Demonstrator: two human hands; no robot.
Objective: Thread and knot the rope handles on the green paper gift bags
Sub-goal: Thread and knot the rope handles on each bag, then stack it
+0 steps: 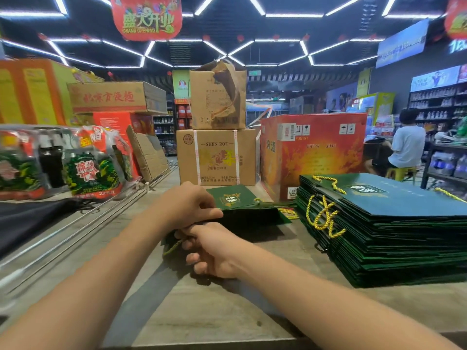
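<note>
— What did the fingers have hold of?

— I saw my right hand [212,251] with its fingers [193,233] curled round a yellow-green rope [173,247] at the near edge of a flat green gift bag [242,210]. My left hand [187,205] sat just above, fingers bent, thumb and forefinger pinching the bag's side. The two hands touched each other.

— And where was the bag?

— It lay on the desk [214,311] straight ahead of me, a gold emblem on its upper panel; I could not read the characters. To its right stood a tall stack of green bags [394,238], with twisted yellow handles [323,215] hanging over its left edge.

— Any writing you could read?

— Behind the bag, a brown carton [217,157] said "SHEN ROU". Beside it, a red carton [313,152] showed "FEN JIU" and a sticker "FJ0191". Overhead, a red banner [146,17] read "GRAND OPENING". The bottle packs [88,165] at left carried a "22" price mark.
</note>
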